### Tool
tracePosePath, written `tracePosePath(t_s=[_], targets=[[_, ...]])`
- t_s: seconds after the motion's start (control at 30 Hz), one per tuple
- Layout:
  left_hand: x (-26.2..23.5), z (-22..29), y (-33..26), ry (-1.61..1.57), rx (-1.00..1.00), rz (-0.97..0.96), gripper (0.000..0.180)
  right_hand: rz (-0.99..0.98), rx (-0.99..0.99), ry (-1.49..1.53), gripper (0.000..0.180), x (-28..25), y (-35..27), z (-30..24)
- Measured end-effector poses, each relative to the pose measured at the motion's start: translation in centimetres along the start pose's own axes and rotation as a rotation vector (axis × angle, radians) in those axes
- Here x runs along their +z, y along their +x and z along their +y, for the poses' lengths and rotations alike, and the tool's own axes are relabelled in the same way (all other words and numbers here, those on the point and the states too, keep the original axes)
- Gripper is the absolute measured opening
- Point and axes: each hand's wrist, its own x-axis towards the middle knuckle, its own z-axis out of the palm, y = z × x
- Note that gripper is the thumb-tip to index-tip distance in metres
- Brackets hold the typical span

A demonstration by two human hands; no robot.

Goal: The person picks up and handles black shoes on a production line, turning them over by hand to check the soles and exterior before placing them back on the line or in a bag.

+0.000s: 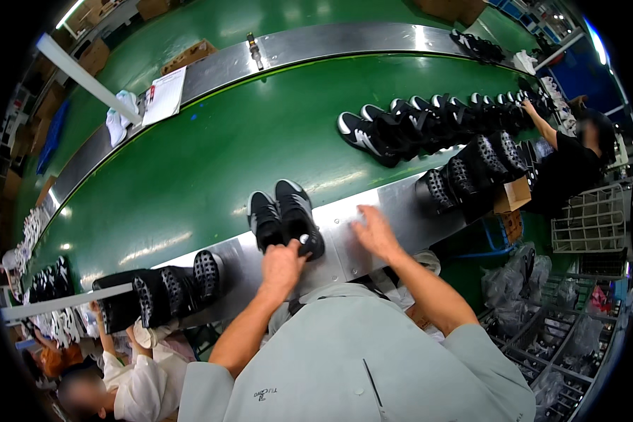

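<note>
A pair of black and grey sneakers stands side by side at the near edge of the green belt, toes pointing away from me. My left hand (282,269) is closed at the heels of the pair, gripping the left sneaker (264,216) at its back; the exact grip is partly hidden by the fingers. The right sneaker (297,211) shows a small white spot inside near its heel. Off to the right, my right hand (375,233) hovers over the metal edge with its fingers apart and nothing in them.
A long row of similar sneakers (369,138) lies on the belt (239,141) at the right. More shoes rest soles outward on the metal ledge (373,207) at both sides. One co-worker (570,151) reaches in at the right, another (144,383) at the lower left. Wire crates (541,337) stand lower right.
</note>
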Motion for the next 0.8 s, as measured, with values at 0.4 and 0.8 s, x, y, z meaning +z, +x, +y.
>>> tracePosePath(t_s=[0.4, 0.8], targets=[[-8.1, -3.9, 4.9, 0.083, 0.001, 0.179, 0.047, -0.098, 0.115, -1.088, 0.055, -13.1, 17.1, 3.9], [-2.2, 1.2, 9.2, -0.703, -0.025, 0.12, 0.065, -0.22, -0.276, -0.853, 0.027, -10.2, 8.7, -8.8]])
